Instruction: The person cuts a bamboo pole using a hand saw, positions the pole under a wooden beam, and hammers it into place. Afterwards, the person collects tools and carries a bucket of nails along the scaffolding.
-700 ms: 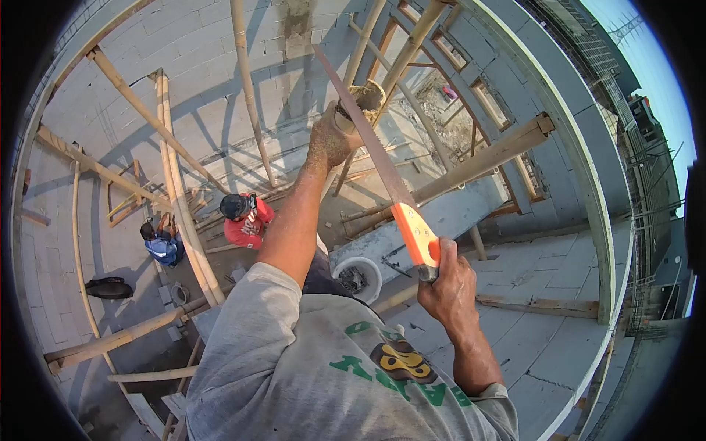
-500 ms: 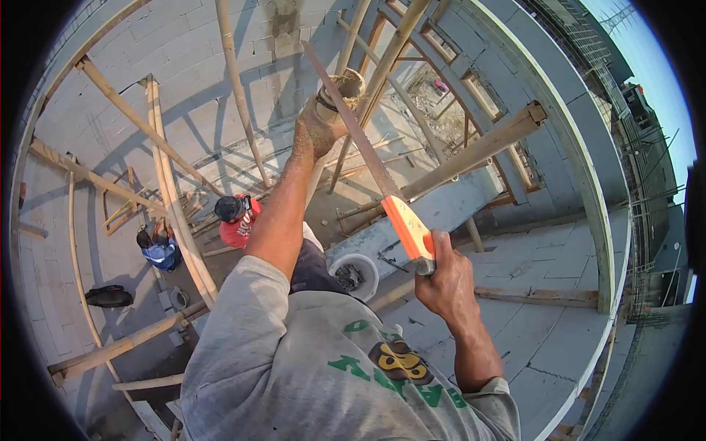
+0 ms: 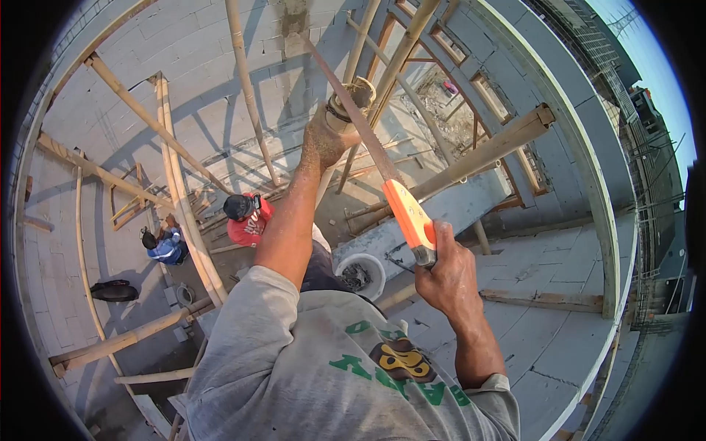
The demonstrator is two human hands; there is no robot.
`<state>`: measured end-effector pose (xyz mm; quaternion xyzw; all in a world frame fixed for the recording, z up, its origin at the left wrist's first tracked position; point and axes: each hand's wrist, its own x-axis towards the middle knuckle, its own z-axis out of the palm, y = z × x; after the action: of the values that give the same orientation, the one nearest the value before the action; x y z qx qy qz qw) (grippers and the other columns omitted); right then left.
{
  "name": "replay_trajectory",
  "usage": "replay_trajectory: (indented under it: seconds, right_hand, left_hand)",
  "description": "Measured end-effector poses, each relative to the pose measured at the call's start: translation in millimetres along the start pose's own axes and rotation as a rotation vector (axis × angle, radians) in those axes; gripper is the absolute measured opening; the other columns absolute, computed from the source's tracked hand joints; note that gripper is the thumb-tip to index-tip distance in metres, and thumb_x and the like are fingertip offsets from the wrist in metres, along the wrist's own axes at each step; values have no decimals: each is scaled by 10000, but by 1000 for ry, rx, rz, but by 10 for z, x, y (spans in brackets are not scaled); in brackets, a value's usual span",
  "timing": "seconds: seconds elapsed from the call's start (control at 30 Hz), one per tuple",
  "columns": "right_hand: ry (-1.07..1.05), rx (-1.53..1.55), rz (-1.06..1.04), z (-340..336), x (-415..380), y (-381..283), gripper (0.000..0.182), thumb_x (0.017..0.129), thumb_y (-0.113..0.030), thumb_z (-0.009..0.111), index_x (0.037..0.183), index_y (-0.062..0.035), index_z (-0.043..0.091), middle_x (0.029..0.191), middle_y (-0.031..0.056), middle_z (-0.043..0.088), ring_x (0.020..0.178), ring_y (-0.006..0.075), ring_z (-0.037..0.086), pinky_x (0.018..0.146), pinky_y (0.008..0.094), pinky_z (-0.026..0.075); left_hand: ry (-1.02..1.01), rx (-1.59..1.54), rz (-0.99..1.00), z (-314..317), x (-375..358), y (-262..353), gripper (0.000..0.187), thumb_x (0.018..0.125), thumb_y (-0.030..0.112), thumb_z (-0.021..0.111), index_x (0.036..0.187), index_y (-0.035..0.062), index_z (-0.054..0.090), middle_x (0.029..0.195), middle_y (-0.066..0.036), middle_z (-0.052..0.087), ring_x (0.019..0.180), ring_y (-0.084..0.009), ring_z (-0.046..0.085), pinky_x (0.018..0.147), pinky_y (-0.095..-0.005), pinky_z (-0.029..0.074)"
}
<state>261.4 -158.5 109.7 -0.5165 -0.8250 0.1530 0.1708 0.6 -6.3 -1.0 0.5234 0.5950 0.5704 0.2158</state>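
Observation:
My right hand [image 3: 448,273] is wrapped round the grip of a handsaw [image 3: 409,214] with an orange handle and a long, dusty toothed blade. The blade points up and away from me and lies against the cut end of an upright bamboo pole [image 3: 362,92]. Just below that end, my left hand [image 3: 329,140] is closed round the pole, with sawdust on the hand and wrist. A dark band circles the pole above the fingers. Where exactly the teeth meet the bamboo is hard to make out.
Bamboo props [image 3: 478,154] and wooden beams [image 3: 121,334] cross around me. Far below are a person in a red shirt [image 3: 250,224], another in blue [image 3: 168,246] and a white bucket [image 3: 376,278] of grey material. A curved pale edge [image 3: 599,198] runs along the right.
The saw has slid forward, away from me, against the pole end. My left hand keeps its hold, and the whole view has shifted slightly.

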Motion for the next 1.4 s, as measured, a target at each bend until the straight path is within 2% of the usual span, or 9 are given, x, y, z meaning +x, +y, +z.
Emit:
replay_trajectory:
  seconds: [0.27, 0.37, 0.43, 0.53, 0.7, 0.9, 1.0, 1.2, 1.4]
  right_hand:
    - [-17, 15, 3, 4, 148, -87, 544, 694, -8, 665, 1191, -14, 445, 719, 230, 631, 652, 477, 611, 631, 543, 501]
    - [59, 25, -109, 28, 141, -135, 571, 675, -13, 673, 1198, 1, 444, 710, 227, 632, 640, 459, 609, 632, 532, 501]
    - [69, 14, -175, -23, 104, -168, 591, 667, -23, 675, 1206, 15, 435, 701, 231, 631, 640, 459, 617, 628, 539, 500]
    - [-42, -59, -8, -4, 245, -135, 590, 670, -24, 671, 1206, 12, 428, 686, 232, 625, 637, 468, 622, 620, 551, 499]
    - [-47, -84, 8, -91, 204, -169, 540, 698, -29, 664, 1183, 6, 429, 677, 234, 624, 624, 477, 626, 619, 561, 502]
    - [-33, -25, -57, -294, -46, -88, 496, 712, -1, 622, 1171, 16, 435, 735, 286, 648, 698, 483, 656, 667, 567, 515]
    - [-96, -153, 51, -118, 640, -381, 495, 705, 10, 623, 1170, 24, 452, 724, 284, 644, 705, 477, 659, 680, 549, 524]
    - [-102, -44, 55, -256, 140, -367, 454, 709, -18, 607, 1137, 75, 488, 692, 298, 623, 705, 498, 640, 695, 553, 511]
    - [-134, -111, 108, -346, 449, -512, 462, 703, 2, 618, 1140, 65, 482, 697, 282, 629, 699, 491, 641, 681, 543, 504]
  left_hand:
    - [-23, -135, -31, 35, 27, -15, 650, 679, 331, 860, 1175, 27, 570, 1082, -185, 703, 1007, -325, 694, 896, -400, 545]
    - [45, 138, 164, 105, 58, -253, 649, 708, 314, 843, 1216, 19, 566, 1098, -194, 696, 1030, -345, 683, 893, -409, 541]
    - [-45, 137, 70, 78, 68, -251, 657, 719, 307, 835, 1242, 19, 560, 1107, -196, 690, 1050, -359, 670, 889, -413, 540]
    - [-30, 11, 11, 112, 112, -249, 617, 710, 321, 843, 1176, 22, 571, 1077, -198, 689, 1039, -379, 664, 878, -426, 537]
    - [-28, 51, 42, 90, 124, -131, 599, 674, 340, 865, 1085, 26, 562, 1058, -197, 696, 1002, -375, 680, 860, -431, 545]
    - [75, 14, 157, 197, 57, -170, 625, 664, 353, 878, 1093, 21, 567, 1034, -199, 704, 972, -372, 692, 831, -441, 558]
    - [-7, 10, 62, 111, 21, -72, 663, 662, 349, 887, 1136, 21, 559, 1020, -200, 709, 962, -374, 696, 834, -444, 562]
    - [47, 77, 111, 138, -36, -90, 672, 691, 316, 882, 1203, 27, 556, 1099, -190, 681, 1003, -351, 683, 842, -433, 554]
    - [17, 4, 36, 31, 149, -72, 707, 681, 318, 895, 1221, 24, 547, 1094, -200, 680, 1014, -363, 678, 852, -432, 546]
